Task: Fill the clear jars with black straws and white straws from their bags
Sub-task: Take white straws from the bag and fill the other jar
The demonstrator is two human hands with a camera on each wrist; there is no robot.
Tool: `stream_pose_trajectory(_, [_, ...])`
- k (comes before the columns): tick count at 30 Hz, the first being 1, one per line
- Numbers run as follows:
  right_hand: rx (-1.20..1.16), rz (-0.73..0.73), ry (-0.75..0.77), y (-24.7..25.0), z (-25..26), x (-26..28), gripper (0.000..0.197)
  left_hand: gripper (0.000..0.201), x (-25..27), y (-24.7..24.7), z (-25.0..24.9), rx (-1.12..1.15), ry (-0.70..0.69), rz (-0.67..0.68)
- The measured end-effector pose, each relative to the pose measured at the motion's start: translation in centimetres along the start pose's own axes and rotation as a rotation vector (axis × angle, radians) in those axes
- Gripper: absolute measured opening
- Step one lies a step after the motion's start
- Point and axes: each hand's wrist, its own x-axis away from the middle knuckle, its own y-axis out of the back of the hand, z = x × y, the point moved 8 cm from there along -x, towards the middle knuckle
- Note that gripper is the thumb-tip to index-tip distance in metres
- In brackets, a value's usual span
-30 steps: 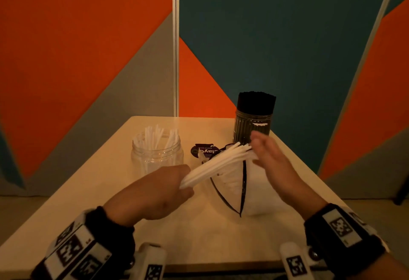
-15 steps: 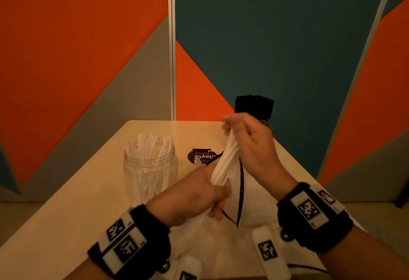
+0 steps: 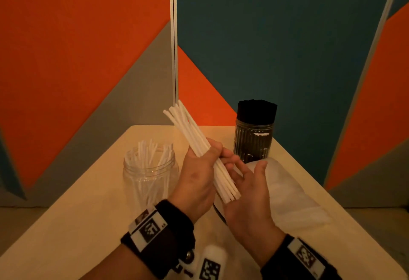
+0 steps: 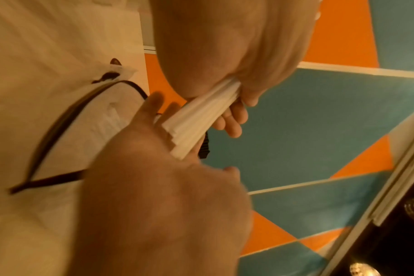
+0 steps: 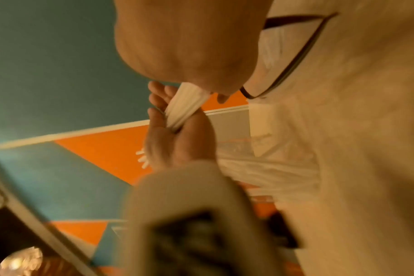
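My left hand [image 3: 210, 160] grips a bundle of white straws [image 3: 188, 131] around its middle, tilted, with the tips pointing up and to the left. My right hand [image 3: 247, 177] is open, and the bundle's lower ends [image 3: 230, 195] rest against its palm. The left wrist view shows the straws [image 4: 201, 119] meeting that palm [image 4: 154, 168]. A clear jar [image 3: 150, 175] partly filled with white straws stands to the left of my hands. Another jar [image 3: 254, 140], packed with black straws, stands at the back right. The white straw bag [image 3: 290, 191] lies under and to the right of my right hand.
The pale table [image 3: 88, 213] narrows toward the far wall of orange, grey and teal panels. A white post [image 3: 173, 36] rises behind the table. The bag's dark-edged mouth [image 4: 59, 121] gapes just below my hands.
My left hand has swung the bundle from lying flat to steeply upright. My right hand let go of the upper ends and now lies open under the lower ends.
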Motion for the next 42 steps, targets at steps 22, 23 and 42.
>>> stream_pose_trajectory(22, [1.485,0.552,0.878,-10.8,-1.9,1.8,0.043,0.013,-0.3,6.2,-15.8,-0.394,-0.519,-0.21])
stream_pose_trajectory(23, [1.494,0.56,0.871,-11.2,-2.1,1.7,0.044,0.012,-0.7,6.9,-15.9,-0.408,-0.518,-0.23])
stream_pose_trajectory(42, [1.454,0.583,0.726,-9.6,-3.1,-0.1,0.051,0.027,-2.9,10.2,-15.4,-0.817,-0.512,-0.358])
